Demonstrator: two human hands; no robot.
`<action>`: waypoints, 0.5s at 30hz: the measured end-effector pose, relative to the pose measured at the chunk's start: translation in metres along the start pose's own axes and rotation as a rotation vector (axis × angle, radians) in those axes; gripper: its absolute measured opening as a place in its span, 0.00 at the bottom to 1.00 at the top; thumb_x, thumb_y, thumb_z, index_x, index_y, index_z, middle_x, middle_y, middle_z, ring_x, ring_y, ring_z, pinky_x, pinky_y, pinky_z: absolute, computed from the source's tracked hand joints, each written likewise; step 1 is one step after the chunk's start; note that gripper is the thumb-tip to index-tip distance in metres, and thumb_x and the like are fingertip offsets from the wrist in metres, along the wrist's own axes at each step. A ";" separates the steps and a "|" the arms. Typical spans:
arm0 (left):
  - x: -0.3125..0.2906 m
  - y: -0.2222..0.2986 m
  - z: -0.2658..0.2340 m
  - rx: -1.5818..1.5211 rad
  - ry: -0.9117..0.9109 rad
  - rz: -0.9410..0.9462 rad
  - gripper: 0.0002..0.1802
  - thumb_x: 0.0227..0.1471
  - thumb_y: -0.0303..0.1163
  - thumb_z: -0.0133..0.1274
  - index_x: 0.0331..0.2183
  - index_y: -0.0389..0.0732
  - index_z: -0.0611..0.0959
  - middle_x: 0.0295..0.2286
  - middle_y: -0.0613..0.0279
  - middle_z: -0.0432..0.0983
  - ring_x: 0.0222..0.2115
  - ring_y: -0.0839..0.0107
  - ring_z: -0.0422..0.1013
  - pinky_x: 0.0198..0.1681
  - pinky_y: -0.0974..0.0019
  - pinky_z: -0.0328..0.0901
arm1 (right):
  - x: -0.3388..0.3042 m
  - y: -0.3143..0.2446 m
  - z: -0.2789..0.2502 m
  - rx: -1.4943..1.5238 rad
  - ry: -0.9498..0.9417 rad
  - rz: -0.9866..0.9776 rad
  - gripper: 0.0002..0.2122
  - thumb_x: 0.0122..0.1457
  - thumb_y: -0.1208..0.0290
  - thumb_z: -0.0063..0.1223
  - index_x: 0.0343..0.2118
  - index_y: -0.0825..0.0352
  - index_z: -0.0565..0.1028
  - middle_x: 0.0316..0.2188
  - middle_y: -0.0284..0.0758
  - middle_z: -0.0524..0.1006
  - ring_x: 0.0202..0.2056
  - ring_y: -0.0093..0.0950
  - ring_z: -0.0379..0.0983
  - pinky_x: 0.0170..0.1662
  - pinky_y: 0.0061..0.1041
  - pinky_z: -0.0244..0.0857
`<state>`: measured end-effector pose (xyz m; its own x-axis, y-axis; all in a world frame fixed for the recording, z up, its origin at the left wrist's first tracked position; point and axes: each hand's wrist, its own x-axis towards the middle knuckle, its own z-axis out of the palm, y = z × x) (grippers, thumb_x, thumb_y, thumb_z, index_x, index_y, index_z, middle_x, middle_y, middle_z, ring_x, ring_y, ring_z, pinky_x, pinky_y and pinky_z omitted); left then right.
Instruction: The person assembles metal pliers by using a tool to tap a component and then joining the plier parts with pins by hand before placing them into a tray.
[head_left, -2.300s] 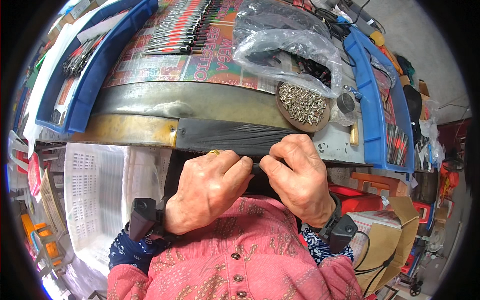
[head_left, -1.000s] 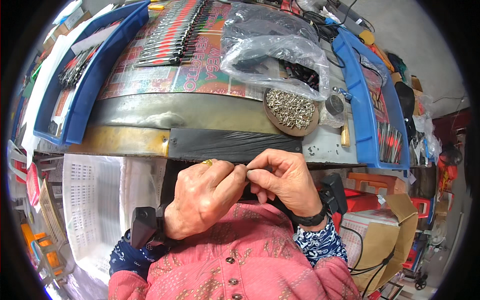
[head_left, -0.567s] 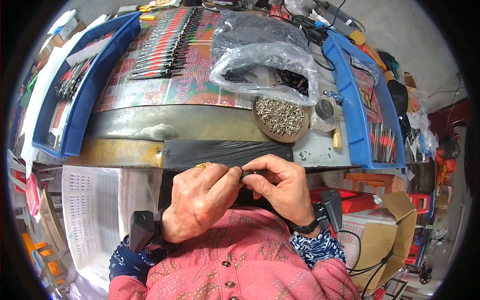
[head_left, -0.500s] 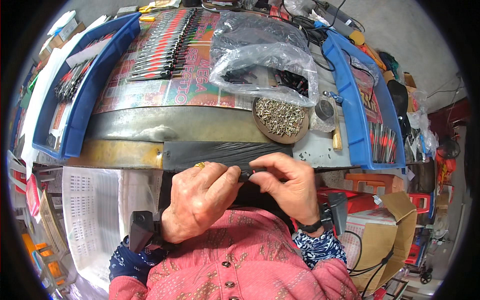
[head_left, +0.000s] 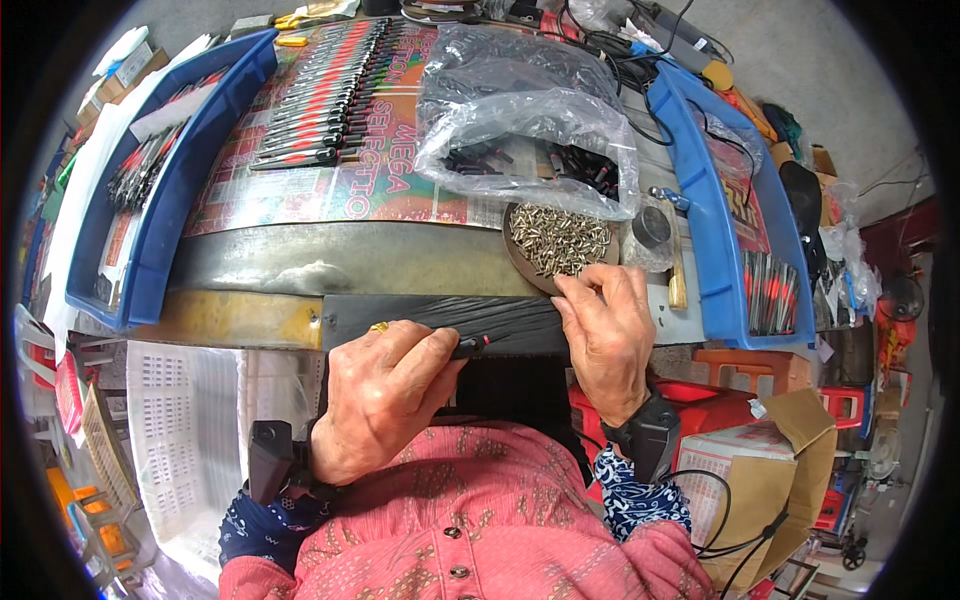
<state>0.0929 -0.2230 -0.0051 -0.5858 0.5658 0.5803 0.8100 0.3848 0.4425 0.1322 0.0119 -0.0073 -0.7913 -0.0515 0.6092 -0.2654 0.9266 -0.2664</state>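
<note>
My left hand (head_left: 385, 395) grips a small black part (head_left: 472, 346) beside the black edge strip (head_left: 525, 318), while my right hand (head_left: 612, 345) has its fingertips at the near rim of a brown dish (head_left: 519, 268) of metal pieces (head_left: 555, 235).

Two bare hands show: one left hand (head_left: 385, 400), one right hand (head_left: 607, 345). The left holds one black piece (head_left: 471, 346) and wears one ring (head_left: 378, 327). Two wrist devices (head_left: 270, 462) show, one per arm. There are two blue trays (head_left: 165, 255), one brown dish (head_left: 518, 268) of metal parts (head_left: 555, 240) too many to count, one clear bag (head_left: 480, 112) of uncountable black parts (head_left: 580, 170), one row of well over ten pens (head_left: 315, 130), one dark-lidded jar (head_left: 652, 228), one white basket (head_left: 185, 400) and one cardboard box (head_left: 765, 490)
</note>
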 end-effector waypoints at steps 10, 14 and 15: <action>0.002 0.001 0.001 -0.004 -0.013 -0.004 0.16 0.40 0.23 0.63 0.35 0.39 0.79 0.22 0.59 0.69 0.21 0.59 0.70 0.23 0.58 0.65 | 0.006 0.004 -0.005 0.043 -0.076 0.022 0.13 0.44 0.83 0.63 0.35 0.68 0.78 0.33 0.37 0.73 0.37 0.38 0.70 0.37 0.34 0.67; 0.001 0.004 -0.003 -0.007 -0.064 -0.054 0.17 0.39 0.24 0.65 0.36 0.37 0.81 0.26 0.56 0.75 0.23 0.58 0.73 0.27 0.60 0.66 | 0.010 0.008 -0.009 0.085 -0.118 0.016 0.10 0.45 0.83 0.61 0.33 0.68 0.77 0.33 0.37 0.73 0.38 0.39 0.69 0.40 0.35 0.66; 0.000 0.004 -0.003 -0.005 -0.062 -0.054 0.17 0.39 0.24 0.65 0.36 0.37 0.80 0.25 0.56 0.75 0.23 0.58 0.73 0.27 0.60 0.66 | 0.010 0.008 -0.009 0.094 -0.123 0.015 0.10 0.46 0.82 0.61 0.33 0.67 0.77 0.33 0.37 0.73 0.38 0.39 0.69 0.40 0.35 0.65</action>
<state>0.0961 -0.2233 -0.0009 -0.6258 0.5883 0.5121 0.7770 0.4126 0.4755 0.1271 0.0222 0.0033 -0.8555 -0.0888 0.5102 -0.2991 0.8890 -0.3468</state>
